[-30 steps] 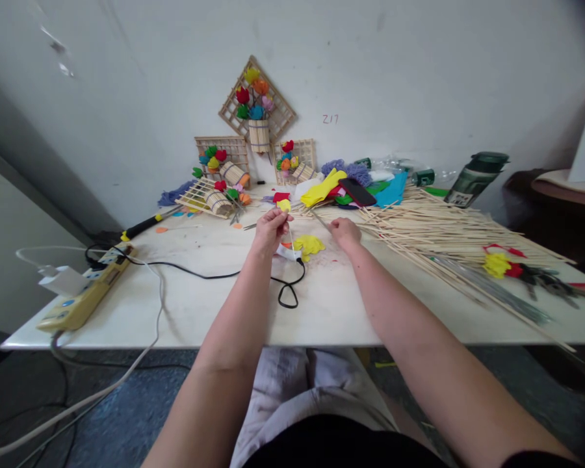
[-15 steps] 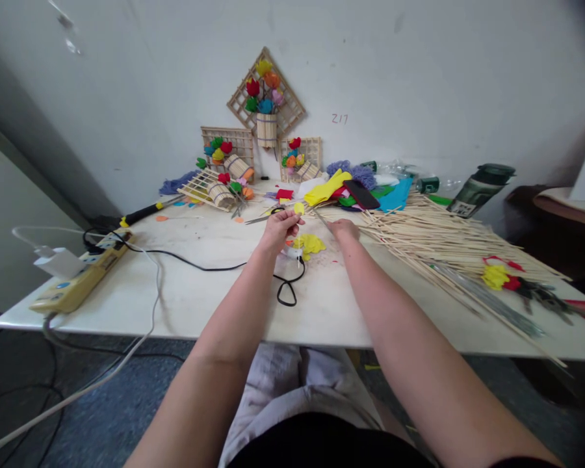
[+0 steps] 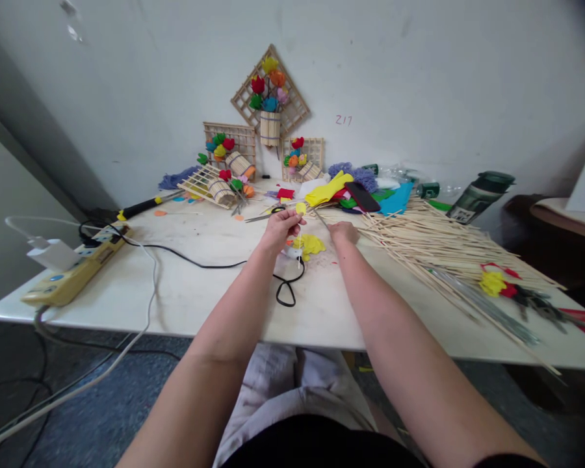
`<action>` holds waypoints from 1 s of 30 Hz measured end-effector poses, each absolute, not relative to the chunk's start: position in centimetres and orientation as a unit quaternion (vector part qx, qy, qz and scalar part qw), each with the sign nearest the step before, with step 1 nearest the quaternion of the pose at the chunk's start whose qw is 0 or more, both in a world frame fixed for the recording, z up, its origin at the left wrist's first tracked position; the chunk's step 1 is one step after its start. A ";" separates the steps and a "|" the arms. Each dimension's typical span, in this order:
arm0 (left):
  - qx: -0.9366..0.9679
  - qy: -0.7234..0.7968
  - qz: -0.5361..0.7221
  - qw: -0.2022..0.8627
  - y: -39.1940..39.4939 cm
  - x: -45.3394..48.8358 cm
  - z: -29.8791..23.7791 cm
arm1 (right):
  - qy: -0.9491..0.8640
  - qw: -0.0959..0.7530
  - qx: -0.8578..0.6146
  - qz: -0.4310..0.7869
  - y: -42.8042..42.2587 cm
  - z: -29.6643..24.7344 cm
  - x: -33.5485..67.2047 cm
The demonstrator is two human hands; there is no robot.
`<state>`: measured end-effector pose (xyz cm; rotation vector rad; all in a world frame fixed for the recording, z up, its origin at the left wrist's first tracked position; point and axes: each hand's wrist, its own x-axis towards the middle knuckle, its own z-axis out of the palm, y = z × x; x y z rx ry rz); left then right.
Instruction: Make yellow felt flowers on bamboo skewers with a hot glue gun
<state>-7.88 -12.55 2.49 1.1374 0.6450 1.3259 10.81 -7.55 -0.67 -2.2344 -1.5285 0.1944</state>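
My left hand [image 3: 283, 229] is closed in a pinch around a thin pale stick, whose lower end hangs below the fingers. At its top shows a small yellow round piece [image 3: 301, 208]. To the right, my right hand [image 3: 344, 233] is closed on a thin greyish rod-like thing [image 3: 320, 216] that points toward the yellow piece; its exact kind is too small to make out. A heap of yellow cut pieces [image 3: 312, 244] lies on the table below and between the hands. Beside it a black cord [image 3: 286, 300] ends in a loop.
Many thin wooden sticks [image 3: 433, 237] spread to the right, with a dark bottle [image 3: 482, 195] behind. Coloured felt, including a yellow sheet [image 3: 327, 190], and a phone [image 3: 362, 195] lie ahead. Scissors [image 3: 260, 218], lattice flower panels [image 3: 230, 146] and a power strip [image 3: 73, 276] are leftward.
The camera view has shifted slightly. Both hands stay nearly where they were, with the same things in them; the yellow piece remains above my left fingers.
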 end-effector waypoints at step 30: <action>0.485 0.276 0.602 0.571 -12.9 -7.6 3.1 | -0.467 0.587 -0.499 0.433 -12.6 0.2 6.4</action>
